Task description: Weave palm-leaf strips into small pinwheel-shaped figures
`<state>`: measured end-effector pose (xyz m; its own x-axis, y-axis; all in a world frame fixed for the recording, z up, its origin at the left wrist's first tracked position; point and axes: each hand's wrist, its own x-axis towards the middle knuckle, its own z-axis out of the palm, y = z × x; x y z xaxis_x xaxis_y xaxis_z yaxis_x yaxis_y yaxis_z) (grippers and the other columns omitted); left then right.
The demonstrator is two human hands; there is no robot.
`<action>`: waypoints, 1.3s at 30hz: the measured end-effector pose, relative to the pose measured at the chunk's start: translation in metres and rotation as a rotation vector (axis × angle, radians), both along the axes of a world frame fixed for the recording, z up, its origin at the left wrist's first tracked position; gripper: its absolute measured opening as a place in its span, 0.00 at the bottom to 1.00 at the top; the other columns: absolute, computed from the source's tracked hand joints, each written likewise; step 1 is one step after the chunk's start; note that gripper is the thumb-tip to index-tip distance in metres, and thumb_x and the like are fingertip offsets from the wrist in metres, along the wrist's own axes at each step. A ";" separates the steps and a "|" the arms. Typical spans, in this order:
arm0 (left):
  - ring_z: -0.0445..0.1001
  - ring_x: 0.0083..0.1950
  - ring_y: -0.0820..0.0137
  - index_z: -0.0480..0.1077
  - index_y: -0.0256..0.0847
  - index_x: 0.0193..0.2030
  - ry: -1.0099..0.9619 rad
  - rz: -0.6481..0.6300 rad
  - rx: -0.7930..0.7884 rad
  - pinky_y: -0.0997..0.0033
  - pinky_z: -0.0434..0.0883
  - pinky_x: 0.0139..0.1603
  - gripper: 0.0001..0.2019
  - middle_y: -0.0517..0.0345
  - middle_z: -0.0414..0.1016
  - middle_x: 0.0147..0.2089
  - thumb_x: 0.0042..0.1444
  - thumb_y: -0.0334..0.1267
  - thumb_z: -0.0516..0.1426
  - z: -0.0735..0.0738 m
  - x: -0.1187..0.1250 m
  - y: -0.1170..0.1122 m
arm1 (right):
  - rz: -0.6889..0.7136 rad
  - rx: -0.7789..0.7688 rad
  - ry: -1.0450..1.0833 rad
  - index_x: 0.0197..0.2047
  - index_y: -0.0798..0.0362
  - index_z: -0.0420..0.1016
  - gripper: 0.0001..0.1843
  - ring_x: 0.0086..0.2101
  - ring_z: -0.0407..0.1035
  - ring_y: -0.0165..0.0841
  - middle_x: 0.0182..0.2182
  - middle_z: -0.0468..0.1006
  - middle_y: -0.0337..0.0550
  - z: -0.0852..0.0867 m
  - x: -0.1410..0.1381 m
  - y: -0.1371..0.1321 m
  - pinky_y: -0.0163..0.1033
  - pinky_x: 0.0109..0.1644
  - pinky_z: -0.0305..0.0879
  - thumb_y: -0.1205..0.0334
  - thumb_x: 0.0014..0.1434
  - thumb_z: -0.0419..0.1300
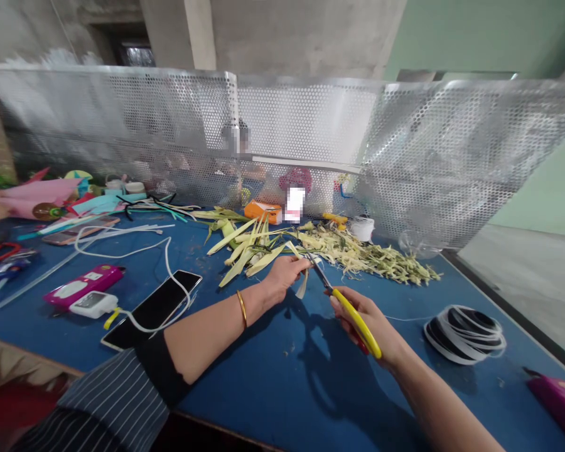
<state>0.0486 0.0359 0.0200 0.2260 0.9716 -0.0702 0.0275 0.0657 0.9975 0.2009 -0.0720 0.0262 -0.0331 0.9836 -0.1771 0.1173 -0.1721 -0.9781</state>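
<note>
My left hand (285, 274) pinches a pale yellow leaf strip (302, 285) just above the blue table (273, 370). My right hand (370, 323) is closed round yellow-handled scissors (353, 312), whose blades point up-left and meet the strip beside my left fingers. A gold bangle (242, 309) circles my left wrist. Behind the hands lies a pile of yellow-green leaf strips (249, 245), and to its right a heap of shredded trimmings (371, 256).
A black phone (153, 309) with a white cable, a white power bank (93, 304) and a pink device (82, 284) lie at left. A coil of black-and-white band (465, 333) sits at right. A perforated metal screen (311, 138) borders the table's far side.
</note>
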 end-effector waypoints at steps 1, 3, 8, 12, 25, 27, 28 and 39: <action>0.49 0.20 0.78 0.63 0.39 0.18 0.002 0.002 -0.001 0.72 0.45 0.23 0.10 0.67 0.55 0.16 0.44 0.37 0.58 0.000 0.000 0.001 | -0.001 -0.004 -0.002 0.35 0.51 0.66 0.29 0.14 0.51 0.21 0.16 0.59 0.26 -0.001 0.000 0.000 0.28 0.14 0.48 0.36 0.43 0.68; 0.49 0.20 0.79 0.63 0.39 0.18 0.006 0.002 -0.004 0.72 0.45 0.23 0.09 0.68 0.54 0.16 0.44 0.38 0.58 0.000 0.000 0.001 | -0.013 -0.012 -0.006 0.37 0.51 0.68 0.29 0.14 0.51 0.21 0.17 0.59 0.26 -0.002 0.000 0.001 0.29 0.14 0.48 0.36 0.43 0.68; 0.51 0.20 0.78 0.64 0.39 0.18 -0.003 -0.005 -0.011 0.73 0.48 0.23 0.10 0.67 0.57 0.16 0.44 0.38 0.59 0.004 0.000 0.001 | -0.045 0.002 -0.033 0.43 0.52 0.72 0.31 0.15 0.49 0.21 0.18 0.59 0.27 -0.010 0.000 0.004 0.29 0.15 0.47 0.37 0.44 0.68; 0.51 0.19 0.79 0.65 0.38 0.18 -0.012 -0.016 -0.030 0.73 0.47 0.22 0.09 0.66 0.59 0.16 0.44 0.37 0.59 0.004 0.000 0.002 | -0.052 0.033 -0.022 0.42 0.53 0.74 0.28 0.16 0.46 0.20 0.18 0.57 0.27 -0.015 0.000 0.005 0.29 0.16 0.44 0.43 0.45 0.70; 0.53 0.21 0.79 0.73 0.37 0.24 -0.065 -0.092 -0.022 0.74 0.46 0.23 0.13 0.64 0.62 0.19 0.43 0.45 0.66 0.000 -0.009 0.010 | -0.192 0.037 0.137 0.47 0.52 0.72 0.36 0.15 0.53 0.21 0.20 0.62 0.28 -0.013 0.002 0.004 0.27 0.14 0.50 0.36 0.41 0.70; 0.53 0.22 0.79 0.76 0.37 0.26 -0.096 -0.132 -0.004 0.74 0.47 0.23 0.12 0.64 0.62 0.20 0.43 0.44 0.66 0.001 -0.014 0.011 | -0.215 0.068 0.206 0.47 0.51 0.71 0.35 0.16 0.54 0.20 0.22 0.64 0.30 -0.007 0.003 0.002 0.27 0.15 0.53 0.36 0.43 0.69; 0.55 0.23 0.79 0.76 0.37 0.27 -0.119 -0.145 0.002 0.74 0.47 0.23 0.11 0.63 0.64 0.21 0.43 0.43 0.66 0.002 -0.016 0.012 | -0.220 0.085 0.233 0.48 0.51 0.71 0.35 0.17 0.55 0.21 0.23 0.65 0.31 -0.005 0.004 0.000 0.26 0.15 0.54 0.36 0.44 0.68; 0.70 0.31 0.75 0.78 0.39 0.28 -0.223 -0.042 -0.042 0.75 0.60 0.29 0.07 0.55 0.78 0.32 0.41 0.37 0.68 0.013 -0.021 0.003 | -0.194 0.149 0.060 0.51 0.52 0.71 0.40 0.18 0.58 0.25 0.21 0.65 0.32 -0.008 0.006 0.000 0.30 0.16 0.53 0.35 0.41 0.69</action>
<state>0.0276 0.0392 0.0326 0.2805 0.9583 -0.0545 -0.1897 0.1111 0.9755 0.2070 -0.0720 0.0184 0.1527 0.9877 -0.0329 0.0371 -0.0390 -0.9986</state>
